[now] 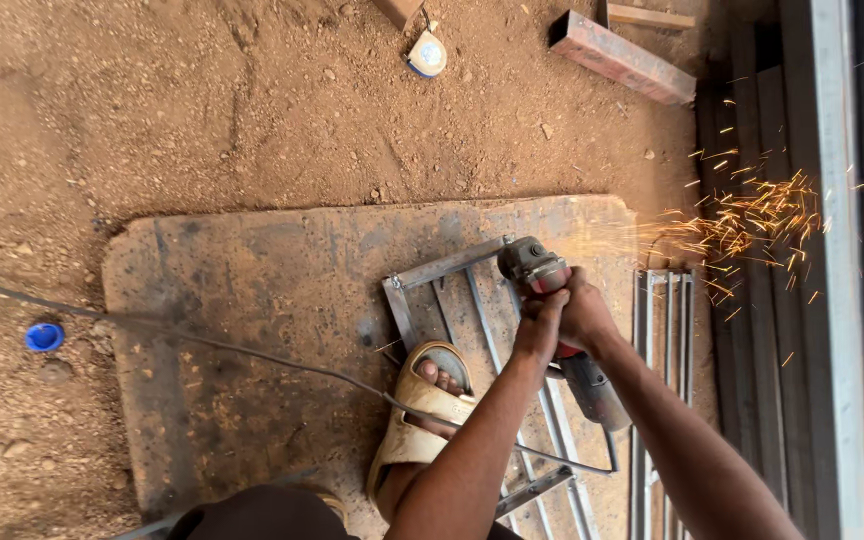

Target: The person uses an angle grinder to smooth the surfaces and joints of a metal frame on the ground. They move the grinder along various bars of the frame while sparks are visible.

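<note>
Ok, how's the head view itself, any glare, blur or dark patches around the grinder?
Head view: even daylight, soft shadows, no glare. The angle grinder and both hands are sharp; only the sparks streak. The metal frame reads clearly; the right edge is dim.

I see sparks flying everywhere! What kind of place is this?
Probably an outdoor metal workshop: an angle grinder throws sparks off a metal frame, with steel tube lying on bare dirt ground.
</note>
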